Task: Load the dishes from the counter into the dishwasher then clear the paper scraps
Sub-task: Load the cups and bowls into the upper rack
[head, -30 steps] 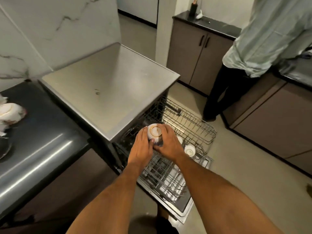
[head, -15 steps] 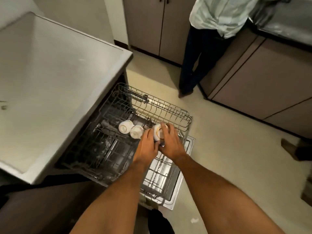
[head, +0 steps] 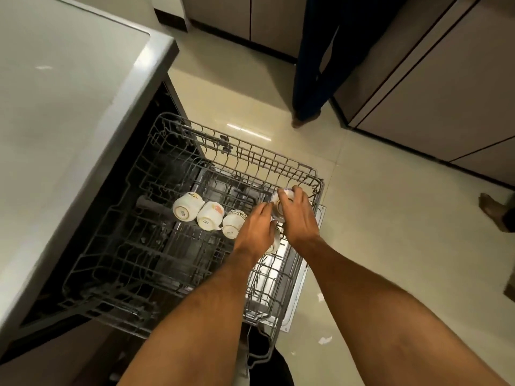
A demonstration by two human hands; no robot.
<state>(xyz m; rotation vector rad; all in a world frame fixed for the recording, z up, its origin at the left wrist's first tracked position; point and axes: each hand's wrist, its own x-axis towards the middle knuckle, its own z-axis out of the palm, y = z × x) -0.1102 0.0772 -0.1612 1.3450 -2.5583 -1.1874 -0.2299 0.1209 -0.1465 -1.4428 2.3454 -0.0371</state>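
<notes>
- Paper scraps (head: 324, 340) lie on the floor (head: 390, 218) just beside the open dishwasher door; judged not yet cleared.
- The left hand (head: 255, 228) rests on a cup (head: 274, 242) partly hidden beneath it; whether it grips that cup cannot be told.
- The right hand (head: 299, 215) curls around another cup (head: 281, 206) at the right end of the upper rack (head: 250, 160).
- Three cups (head: 207, 211) sit upside down in a row in the rack; loading is judged partly done.
- The counter is out of view, so the remaining dishes cannot be told.
</notes>
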